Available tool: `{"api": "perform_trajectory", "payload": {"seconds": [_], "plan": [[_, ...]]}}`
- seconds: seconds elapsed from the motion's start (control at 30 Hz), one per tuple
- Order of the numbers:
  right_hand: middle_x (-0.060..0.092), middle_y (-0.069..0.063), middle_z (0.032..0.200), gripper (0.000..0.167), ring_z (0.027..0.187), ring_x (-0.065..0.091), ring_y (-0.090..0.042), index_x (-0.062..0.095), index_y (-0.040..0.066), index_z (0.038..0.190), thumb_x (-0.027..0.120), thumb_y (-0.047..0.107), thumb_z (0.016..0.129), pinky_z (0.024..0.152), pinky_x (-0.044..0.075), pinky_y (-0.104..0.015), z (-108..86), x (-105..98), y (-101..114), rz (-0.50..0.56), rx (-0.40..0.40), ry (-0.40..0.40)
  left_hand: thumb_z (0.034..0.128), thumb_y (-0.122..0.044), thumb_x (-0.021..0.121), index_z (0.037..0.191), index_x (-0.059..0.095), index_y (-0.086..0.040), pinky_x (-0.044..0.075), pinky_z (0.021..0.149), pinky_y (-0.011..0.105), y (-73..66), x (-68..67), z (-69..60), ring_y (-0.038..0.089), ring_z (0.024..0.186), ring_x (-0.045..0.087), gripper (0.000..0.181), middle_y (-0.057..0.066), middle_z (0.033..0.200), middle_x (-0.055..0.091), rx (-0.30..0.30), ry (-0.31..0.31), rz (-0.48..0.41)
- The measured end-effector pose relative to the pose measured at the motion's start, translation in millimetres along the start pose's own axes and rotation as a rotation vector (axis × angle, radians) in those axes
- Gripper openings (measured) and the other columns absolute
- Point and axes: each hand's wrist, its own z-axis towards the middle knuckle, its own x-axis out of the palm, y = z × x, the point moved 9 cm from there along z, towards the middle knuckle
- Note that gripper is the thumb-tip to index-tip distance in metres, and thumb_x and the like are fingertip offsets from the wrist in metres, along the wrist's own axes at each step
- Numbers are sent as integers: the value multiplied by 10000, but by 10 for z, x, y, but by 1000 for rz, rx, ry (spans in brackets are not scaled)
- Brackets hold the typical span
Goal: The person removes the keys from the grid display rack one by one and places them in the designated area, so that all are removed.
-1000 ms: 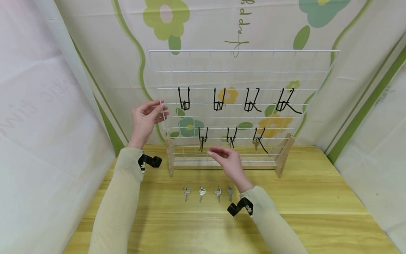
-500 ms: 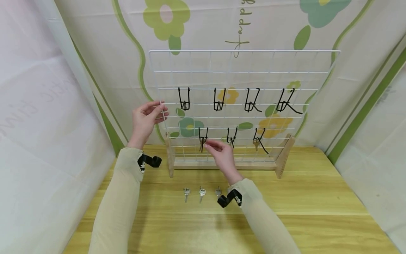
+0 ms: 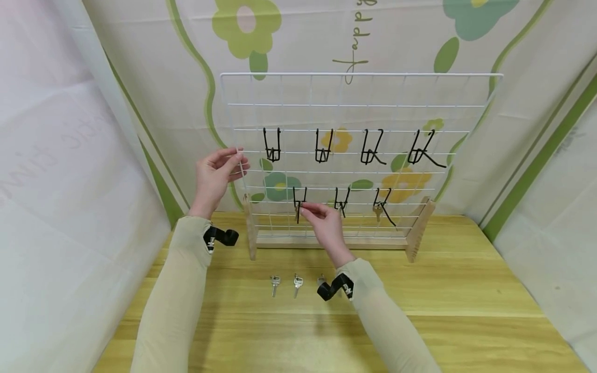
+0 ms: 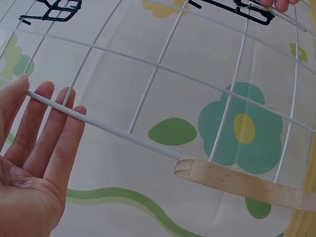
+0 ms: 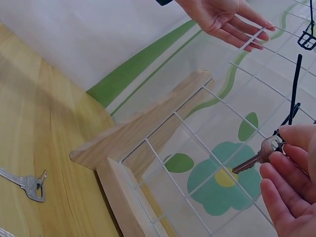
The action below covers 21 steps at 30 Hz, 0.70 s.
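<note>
My left hand (image 3: 213, 178) holds the left side rod of a white wire grid (image 3: 359, 75), thumb in front and fingers behind, as the left wrist view shows. At the lower left black hook (image 3: 298, 197), my right hand (image 3: 326, 225) pinches a key (image 5: 261, 154) near its head and small ring. The key's blade points away from the fingertips. Whether its ring is on the hook is hidden by the fingers. Another key (image 3: 378, 212) hangs on the lower right hook (image 3: 383, 199), and something key-like hangs at the lower middle hook (image 3: 342, 197).
Silver keys lie on the wooden table (image 3: 261, 336): a left key (image 3: 275, 285), a second key (image 3: 298, 285) and a third key (image 3: 321, 280) partly behind the right wrist strap (image 3: 333, 287). Several black hooks (image 3: 323, 150) line the upper row. Wooden feet (image 3: 420, 228) support the grid.
My right hand has moved left and up to the key at the lower left hook and now pinches it. The left hand has stayed on the grid's side.
</note>
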Motion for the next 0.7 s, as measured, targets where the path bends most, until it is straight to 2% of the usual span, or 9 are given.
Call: {"api": "perform_trajectory", "payload": {"seconds": [0.3,0.53,0.63,0.7], "plan": [[744,-43,995,138,939,711,-268,782,92,1063,768,163,945,884,580,-477,30,21,15,29,-15,-27,940,-179,762,1155,726,23,623,769,350,1,12,-7,232,839,754,297,129,973,757,-14,-6,-19],[734,-53,974,135,969,696,-363,771,89,1038,761,196,957,782,596,-311,8,29,41,45,-31,-31,941,-177,760,1196,688,73,624,768,349,-1,19,-17,235,837,752,364,124,971,757,-21,-11,-28],[730,-61,966,154,969,687,-391,758,77,1034,755,213,962,774,593,-291,-7,36,60,46,-53,-28,938,-178,765,1181,706,49,624,766,342,8,16,-16,233,839,752,337,122,969,758,-30,-13,-36],[729,-63,955,157,938,694,-361,748,69,1030,746,214,969,777,596,-300,-23,40,78,41,-72,-29,936,-181,768,1174,715,34,624,765,339,13,12,-16,233,840,752,324,122,969,757,-35,-15,-35]]}}
